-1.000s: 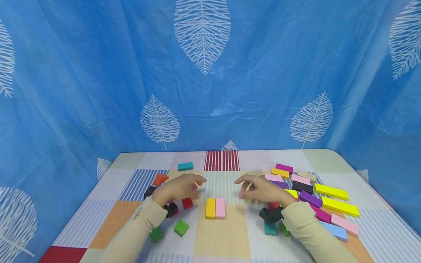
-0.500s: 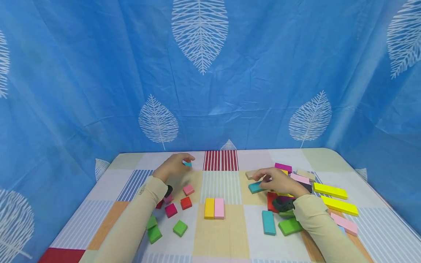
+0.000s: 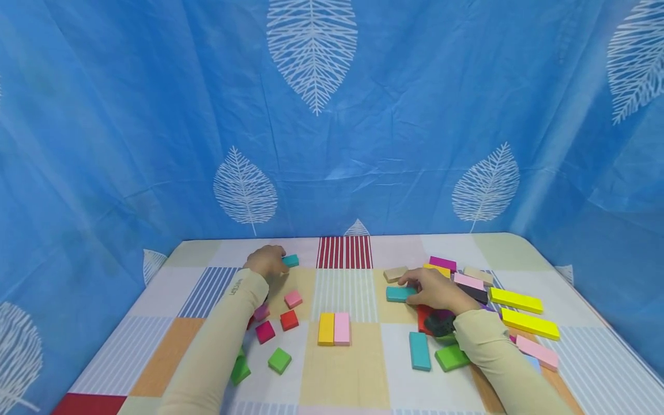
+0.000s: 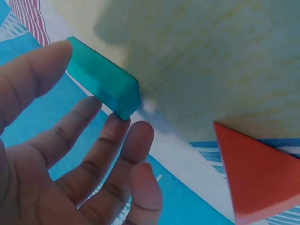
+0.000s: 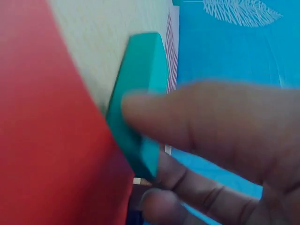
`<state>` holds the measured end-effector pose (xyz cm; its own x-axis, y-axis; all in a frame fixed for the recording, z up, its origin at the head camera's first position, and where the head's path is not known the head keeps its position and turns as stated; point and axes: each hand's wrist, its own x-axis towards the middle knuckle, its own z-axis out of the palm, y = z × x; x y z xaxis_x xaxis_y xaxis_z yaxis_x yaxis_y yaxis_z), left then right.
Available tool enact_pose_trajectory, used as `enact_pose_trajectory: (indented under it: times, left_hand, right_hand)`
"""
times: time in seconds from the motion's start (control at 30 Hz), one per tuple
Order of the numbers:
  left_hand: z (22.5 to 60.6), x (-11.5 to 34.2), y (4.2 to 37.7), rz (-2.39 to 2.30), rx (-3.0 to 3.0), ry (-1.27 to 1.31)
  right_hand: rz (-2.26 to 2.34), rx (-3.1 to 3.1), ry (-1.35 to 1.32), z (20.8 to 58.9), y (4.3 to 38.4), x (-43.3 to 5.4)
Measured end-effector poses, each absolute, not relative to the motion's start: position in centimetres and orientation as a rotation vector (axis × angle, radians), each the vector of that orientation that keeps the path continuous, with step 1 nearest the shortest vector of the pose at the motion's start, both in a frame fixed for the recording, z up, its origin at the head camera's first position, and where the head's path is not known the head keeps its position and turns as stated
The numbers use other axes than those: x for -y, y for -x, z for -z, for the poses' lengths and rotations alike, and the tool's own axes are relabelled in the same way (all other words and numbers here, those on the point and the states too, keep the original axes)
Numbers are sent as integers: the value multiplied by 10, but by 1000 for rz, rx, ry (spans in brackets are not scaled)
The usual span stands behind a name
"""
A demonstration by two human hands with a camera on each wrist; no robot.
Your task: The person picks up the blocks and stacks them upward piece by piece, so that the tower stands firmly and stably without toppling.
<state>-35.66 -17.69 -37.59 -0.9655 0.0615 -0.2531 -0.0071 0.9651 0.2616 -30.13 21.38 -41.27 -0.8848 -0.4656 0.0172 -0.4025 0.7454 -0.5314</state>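
At the back left, my left hand [image 3: 266,260] pinches a teal block [image 3: 291,260]. In the left wrist view the thumb is on one side of this teal block [image 4: 101,77] and the fingertips on the other. An orange-red wedge-like block [image 4: 258,173] lies nearby. On the right, my right hand [image 3: 434,289] pinches a second teal block [image 3: 399,294] by its right end. The right wrist view has the thumb on the teal block [image 5: 136,65] with fingers behind it; a red block [image 5: 56,140] fills the left side. Mid-table, a yellow block [image 3: 325,329] touches a pink block [image 3: 342,329].
Small cubes, including a pink one [image 3: 293,299], a red one [image 3: 289,320] and a green one [image 3: 280,361], lie left. Long yellow blocks [image 3: 529,324], a beige block [image 3: 396,274], another teal block [image 3: 419,351] and several others spread right. A blue curtain [image 3: 332,144] hangs behind the table.
My left hand has moved back and left to the teal block and now pinches it. My right hand has moved right and come down onto the other teal block.
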Motion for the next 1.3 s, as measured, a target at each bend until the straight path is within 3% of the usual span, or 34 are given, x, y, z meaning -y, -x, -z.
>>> enact_pose_trajectory:
  times: [0.77,1.3]
  left_hand:
    - [395,172,383,-681,-2685,94]
    - [389,164,358,-810,-2789,-537]
  right_hand:
    - [983,-2561,744,413,296,-208]
    - [910,-2742,841,414,296,-203]
